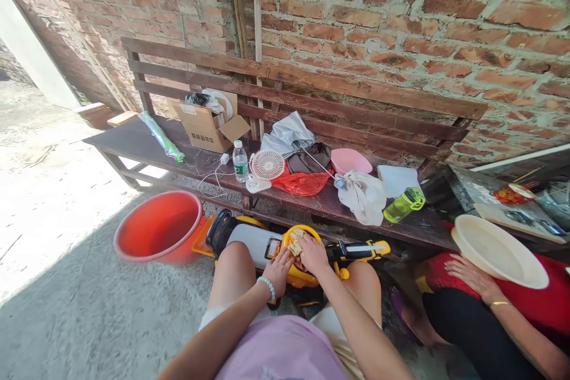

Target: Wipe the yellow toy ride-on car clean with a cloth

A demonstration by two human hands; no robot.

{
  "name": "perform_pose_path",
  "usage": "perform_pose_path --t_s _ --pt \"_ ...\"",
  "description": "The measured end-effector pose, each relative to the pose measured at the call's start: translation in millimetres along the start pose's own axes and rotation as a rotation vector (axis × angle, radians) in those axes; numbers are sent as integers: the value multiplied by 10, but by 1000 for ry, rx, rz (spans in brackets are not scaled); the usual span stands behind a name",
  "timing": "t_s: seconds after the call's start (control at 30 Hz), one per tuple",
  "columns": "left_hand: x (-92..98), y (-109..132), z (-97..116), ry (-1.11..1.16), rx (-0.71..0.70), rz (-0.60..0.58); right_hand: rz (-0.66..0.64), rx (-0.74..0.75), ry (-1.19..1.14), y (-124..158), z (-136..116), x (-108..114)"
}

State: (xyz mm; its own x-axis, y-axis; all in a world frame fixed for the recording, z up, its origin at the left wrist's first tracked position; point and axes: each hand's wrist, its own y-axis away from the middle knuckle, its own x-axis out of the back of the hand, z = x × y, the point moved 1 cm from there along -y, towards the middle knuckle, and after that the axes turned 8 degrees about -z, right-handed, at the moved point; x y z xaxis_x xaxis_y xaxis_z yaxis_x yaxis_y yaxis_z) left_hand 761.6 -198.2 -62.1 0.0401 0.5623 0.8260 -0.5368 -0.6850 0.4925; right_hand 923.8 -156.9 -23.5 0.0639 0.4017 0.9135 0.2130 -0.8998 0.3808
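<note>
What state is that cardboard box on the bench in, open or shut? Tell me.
Open: the cardboard box has its top flaps folded outward, and a black plastic bag pokes out of it.

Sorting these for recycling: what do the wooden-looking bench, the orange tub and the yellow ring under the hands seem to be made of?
The bench looks like dark-stained wood, with worn, uneven slats. The orange tub is probably plastic, judging by its smooth sheen and rolled rim. The yellow ring also looks like glossy moulded plastic, from its even colour, though paint over another material can't be ruled out.
</note>
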Motion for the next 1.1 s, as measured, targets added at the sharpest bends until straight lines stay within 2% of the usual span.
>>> perform_pose_path --t_s 0.2,0.4,0.5,0.57,0.7,0.8,0.87,0.97,1.03,1.1 --pt "-31 -14 12 10 -2 -15 -2 -136 -21 202 -34 -115" --pt "-59 -13 22 24 -4 8 2 -72 -104 502 -110 -322" --pt "-27 13 29 23 -8 5 46 -56 -249 562 3 -398" --pt "-3 24 35 26 -11 -6 115 -78 -311 550 142 -366" --pt "-21 6 43 35 10 -25 269 -141 -239 398 350 -64" --pt "-101 -36 29 34 13 -5 305 -68 -129 188 250 196" --pt "-156 -63 8 23 7 16 255 47 -54 18 73 274" --pt "-194 -87 -29 7 6 9 95 227 27 -232 -198 225" --pt "-184 -90 -46 2 4 -15 7 282 41 -368 -291 148" --pt "-160 -86 -53 -9 -4 -28 -9 274 33 -468 -284 100"
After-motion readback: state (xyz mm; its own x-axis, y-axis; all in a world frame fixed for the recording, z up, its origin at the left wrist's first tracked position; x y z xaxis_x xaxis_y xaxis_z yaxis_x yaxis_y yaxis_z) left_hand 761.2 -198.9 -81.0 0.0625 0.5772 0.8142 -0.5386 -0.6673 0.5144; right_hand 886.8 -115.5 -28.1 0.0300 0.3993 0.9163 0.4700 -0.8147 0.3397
